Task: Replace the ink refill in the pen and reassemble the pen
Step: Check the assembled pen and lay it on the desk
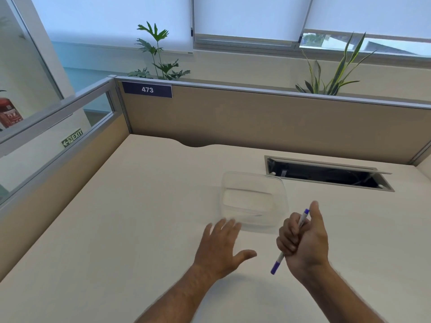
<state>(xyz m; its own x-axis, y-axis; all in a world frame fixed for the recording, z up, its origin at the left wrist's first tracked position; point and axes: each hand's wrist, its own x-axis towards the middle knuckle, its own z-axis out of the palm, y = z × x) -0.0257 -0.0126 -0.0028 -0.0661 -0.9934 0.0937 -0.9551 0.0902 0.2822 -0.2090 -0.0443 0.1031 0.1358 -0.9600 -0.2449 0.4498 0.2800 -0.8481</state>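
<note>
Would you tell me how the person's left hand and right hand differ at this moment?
The left hand is open with fingers spread, holding nothing; the right hand is curled round the pen. The left hand is palm down near the clear container; the right hand has its thumb raised. Both are over the desk.

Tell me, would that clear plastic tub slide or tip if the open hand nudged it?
The clear tub looks thin-walled and seemingly empty, so probably light; it would likely slide across the smooth desk. Being wide and low, it seems unlikely to tip. The left hand hovers near its edge.
</note>
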